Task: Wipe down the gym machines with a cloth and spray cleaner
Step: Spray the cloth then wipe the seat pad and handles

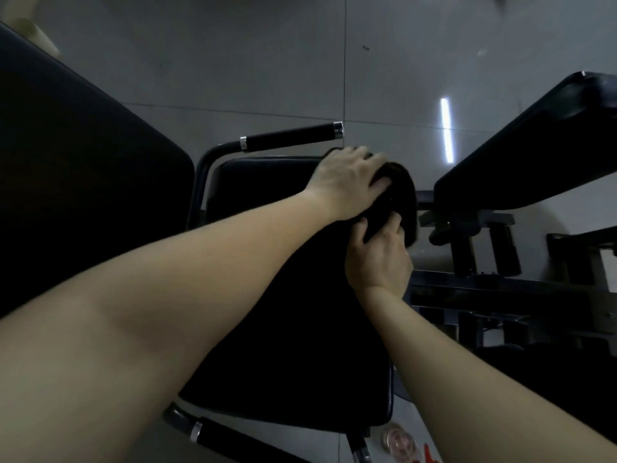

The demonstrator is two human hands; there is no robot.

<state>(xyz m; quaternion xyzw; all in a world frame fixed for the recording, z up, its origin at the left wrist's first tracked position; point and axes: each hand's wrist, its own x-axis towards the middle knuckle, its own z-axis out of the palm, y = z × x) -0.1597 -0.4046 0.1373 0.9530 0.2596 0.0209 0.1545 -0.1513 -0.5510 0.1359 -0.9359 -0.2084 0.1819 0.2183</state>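
Wiping step, seemingly: dark bunched cloth [404, 198] lies clamped under left hand [347, 182], right hand [377, 262] pinching its near edge, black padded vinyl seat [263, 185] beneath both grips. Next: firm sweep across the pad.

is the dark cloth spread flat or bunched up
Bunched up: the dark fabric cloth sits in a rumpled lump, left hand gripping it, right hand pinching its edge.

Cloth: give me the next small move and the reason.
Probably flatten the cloth under the left hand and draw it back along the seat pad. Both hands hold it bunched at the pad's far right corner, the right hand pinching its near end, and most of the pad lies nearer the person.
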